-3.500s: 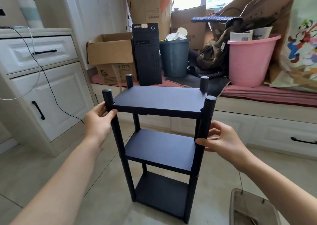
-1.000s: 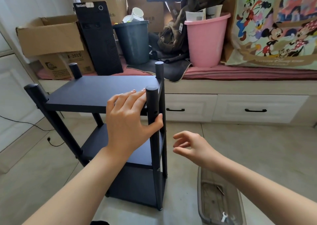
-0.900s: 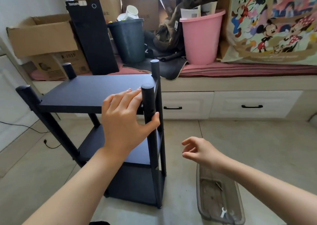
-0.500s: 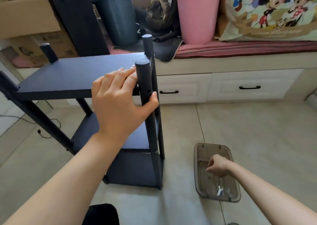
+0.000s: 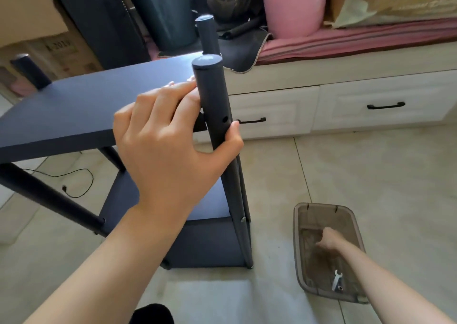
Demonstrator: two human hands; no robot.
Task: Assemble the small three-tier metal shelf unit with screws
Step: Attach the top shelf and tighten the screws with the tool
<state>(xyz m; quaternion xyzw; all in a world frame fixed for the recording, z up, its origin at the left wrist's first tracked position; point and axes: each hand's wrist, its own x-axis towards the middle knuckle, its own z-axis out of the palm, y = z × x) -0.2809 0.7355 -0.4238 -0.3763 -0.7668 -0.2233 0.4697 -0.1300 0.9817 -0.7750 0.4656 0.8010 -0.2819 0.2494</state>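
The black three-tier shelf unit (image 5: 74,111) stands upright on the tiled floor. My left hand (image 5: 168,145) holds its near right post (image 5: 215,106): the fingers lie on the top shelf and the thumb curls round the post just below an open screw hole (image 5: 224,119). My right hand (image 5: 327,240) reaches down into a brown translucent plastic tray (image 5: 300,224) on the floor to the right of the shelf. Its fingers are turned away and blurred, so their pose is hidden. A small silver wrench (image 5: 336,279) lies in the tray's near end.
White drawers (image 5: 385,101) run under a window seat behind the shelf. On the seat stand a pink bucket (image 5: 294,4), a dark bin (image 5: 160,12), a black computer tower (image 5: 99,19) and cardboard boxes (image 5: 27,14). A cable (image 5: 74,177) lies on the floor at left.
My view has tipped downward. My right hand went from the air beside the shelf down into the plastic tray. My left hand moved from the left post to the near right post.
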